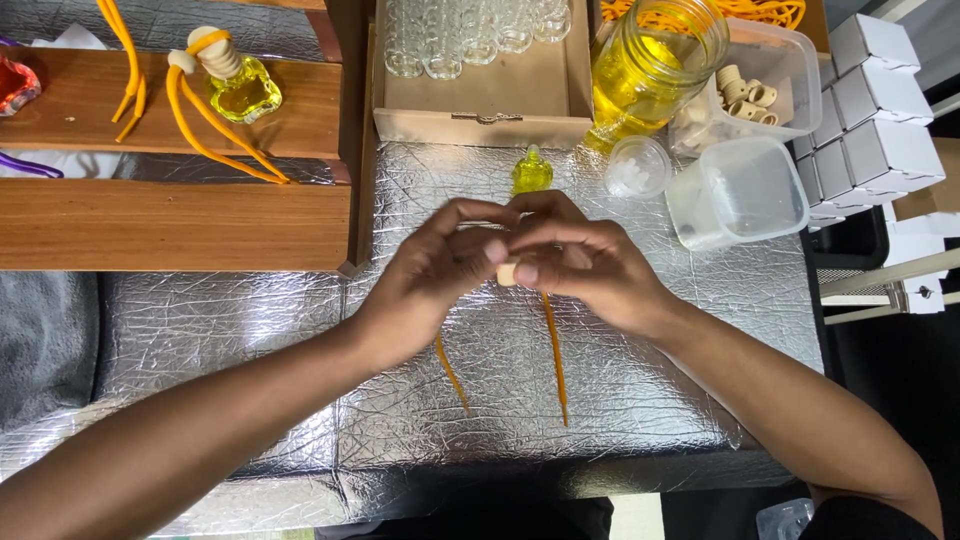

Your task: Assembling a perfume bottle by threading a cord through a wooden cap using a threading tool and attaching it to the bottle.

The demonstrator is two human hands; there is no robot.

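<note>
Between my fingers sits a small pale wooden cap, pinched from both sides: my left hand closes on it from one side, my right hand from the other, all fingertips drawn together with barely a gap between them. An orange cord runs through or under the cap, and its two ends hang out below my fingers, trailing back toward me across the counter. The long axis of the cord runs from my fingers straight toward my body, the two tails slightly spread.

I judge the cap light, stiff and a little slick, so it is best held by its round sides. The cord looks soft and limp (it will flop wherever it is let go), so it wants gripping close to the cap, not at the loose ends.

Just beyond my fingertips stands a small bottle of yellow liquid, upright, its neck pointing up and open as far as I can tell. It is likely glass, fragile and easy to tip. Farther out beyond it is a cardboard box of empty clear bottles, and beyond my right hand a big jar of yellow liquid, a small round lid and a clear plastic tub. Off beyond my left hand, on a wooden shelf, lies a finished bottle with its orange cord.
</note>
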